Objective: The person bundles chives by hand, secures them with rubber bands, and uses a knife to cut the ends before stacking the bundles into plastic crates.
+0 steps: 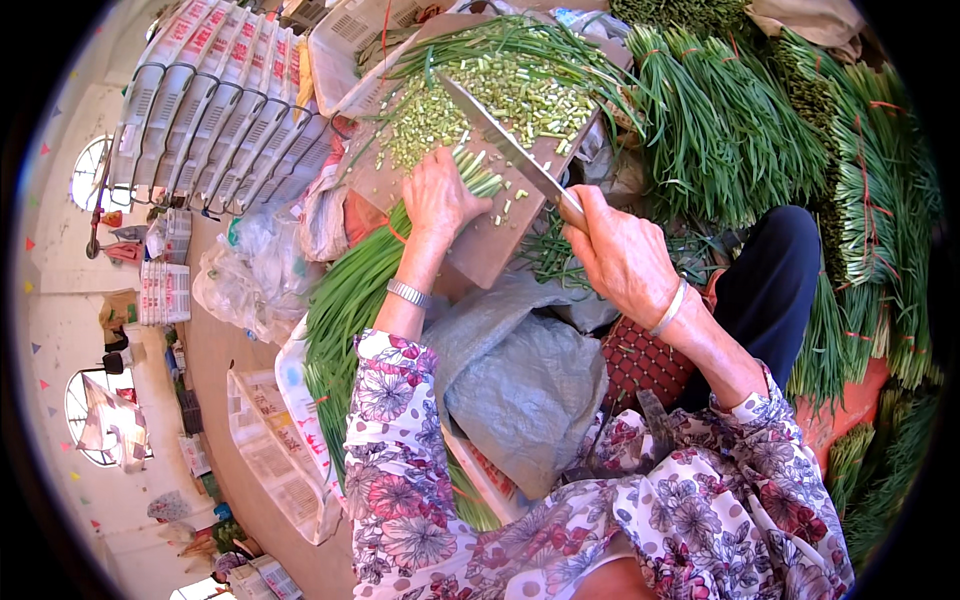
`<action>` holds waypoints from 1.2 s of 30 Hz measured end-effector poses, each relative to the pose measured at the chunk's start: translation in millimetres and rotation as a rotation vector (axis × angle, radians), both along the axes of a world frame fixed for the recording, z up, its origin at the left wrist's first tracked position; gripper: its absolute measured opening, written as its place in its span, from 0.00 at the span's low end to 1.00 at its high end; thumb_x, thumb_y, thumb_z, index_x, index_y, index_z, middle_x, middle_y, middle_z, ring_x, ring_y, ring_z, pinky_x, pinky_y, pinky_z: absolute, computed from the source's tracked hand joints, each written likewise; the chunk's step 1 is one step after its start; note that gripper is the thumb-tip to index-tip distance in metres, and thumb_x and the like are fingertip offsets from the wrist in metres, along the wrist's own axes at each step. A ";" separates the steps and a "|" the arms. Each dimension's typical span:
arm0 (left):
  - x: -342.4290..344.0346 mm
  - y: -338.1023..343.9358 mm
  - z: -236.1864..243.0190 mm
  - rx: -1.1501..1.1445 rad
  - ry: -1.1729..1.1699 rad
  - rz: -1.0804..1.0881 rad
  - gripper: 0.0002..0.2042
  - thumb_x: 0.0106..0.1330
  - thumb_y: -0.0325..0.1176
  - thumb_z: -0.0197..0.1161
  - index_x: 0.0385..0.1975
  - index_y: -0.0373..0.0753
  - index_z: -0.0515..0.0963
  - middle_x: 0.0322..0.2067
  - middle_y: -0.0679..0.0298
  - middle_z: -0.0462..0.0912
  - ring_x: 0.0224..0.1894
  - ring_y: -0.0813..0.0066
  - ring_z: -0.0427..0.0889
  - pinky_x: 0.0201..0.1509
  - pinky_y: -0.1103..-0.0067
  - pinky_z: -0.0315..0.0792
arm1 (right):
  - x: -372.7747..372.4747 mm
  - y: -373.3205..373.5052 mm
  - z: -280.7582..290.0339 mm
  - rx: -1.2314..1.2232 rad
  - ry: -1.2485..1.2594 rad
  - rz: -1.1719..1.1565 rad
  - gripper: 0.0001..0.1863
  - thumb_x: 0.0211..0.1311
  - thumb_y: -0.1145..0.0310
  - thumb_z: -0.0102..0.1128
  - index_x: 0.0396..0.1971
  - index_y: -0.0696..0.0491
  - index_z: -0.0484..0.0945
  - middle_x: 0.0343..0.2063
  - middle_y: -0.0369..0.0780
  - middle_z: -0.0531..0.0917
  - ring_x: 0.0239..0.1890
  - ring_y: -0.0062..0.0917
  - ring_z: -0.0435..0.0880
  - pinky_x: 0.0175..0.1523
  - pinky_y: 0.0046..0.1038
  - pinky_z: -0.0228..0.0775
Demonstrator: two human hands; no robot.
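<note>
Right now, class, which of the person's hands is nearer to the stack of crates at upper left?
Left. The left hand holds green stalks over the board, to the right of the stack of crates; the right hand, gripping the knife, is farther right.

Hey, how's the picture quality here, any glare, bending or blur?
In the head view, the far-left windows are nearly washed out; the stacked crates bend with the fisheye, and the corners go black; the knife, left hand and right hand look fairly sharp.
</note>
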State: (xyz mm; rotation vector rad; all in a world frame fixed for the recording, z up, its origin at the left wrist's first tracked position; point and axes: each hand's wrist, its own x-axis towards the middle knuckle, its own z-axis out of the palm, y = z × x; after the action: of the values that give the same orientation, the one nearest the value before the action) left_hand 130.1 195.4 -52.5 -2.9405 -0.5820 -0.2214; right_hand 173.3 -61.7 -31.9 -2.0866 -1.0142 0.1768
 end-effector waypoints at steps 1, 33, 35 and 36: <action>0.2 -0.4 0.2 0.001 -0.009 0.003 0.37 0.32 0.47 0.78 0.43 0.32 0.72 0.35 0.49 0.80 0.39 0.51 0.81 0.42 0.63 0.75 | -2.2 0.7 -0.5 -0.010 0.001 0.007 0.15 0.60 0.67 0.57 0.43 0.54 0.64 0.23 0.49 0.81 0.26 0.48 0.81 0.30 0.47 0.70; 1.0 -7.6 0.3 -0.050 -0.049 0.068 0.32 0.33 0.46 0.78 0.37 0.33 0.74 0.36 0.53 0.81 0.41 0.59 0.82 0.45 0.66 0.74 | 18.6 20.6 -9.3 -0.176 -0.061 0.185 0.13 0.62 0.66 0.56 0.37 0.57 0.64 0.18 0.52 0.78 0.25 0.52 0.79 0.30 0.50 0.69; -0.3 -7.9 2.8 -0.069 -0.029 0.087 0.32 0.34 0.46 0.79 0.38 0.34 0.74 0.37 0.53 0.80 0.41 0.60 0.81 0.46 0.66 0.73 | 25.0 27.1 -16.9 -0.141 -0.053 0.228 0.13 0.63 0.66 0.55 0.36 0.57 0.64 0.19 0.52 0.78 0.25 0.52 0.79 0.30 0.50 0.68; -2.7 -9.1 3.0 -0.064 -0.032 0.085 0.32 0.34 0.45 0.78 0.38 0.34 0.74 0.37 0.53 0.80 0.41 0.60 0.81 0.47 0.66 0.73 | 27.4 35.8 -16.7 -0.150 -0.034 0.248 0.13 0.63 0.65 0.54 0.36 0.58 0.64 0.20 0.53 0.79 0.27 0.53 0.79 0.32 0.51 0.69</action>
State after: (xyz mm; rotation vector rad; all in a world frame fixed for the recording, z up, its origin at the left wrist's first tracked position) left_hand 127.5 186.3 -49.5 -2.9699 -0.7308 -0.2456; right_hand 200.7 -25.8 -48.6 -2.0971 -1.3156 0.3524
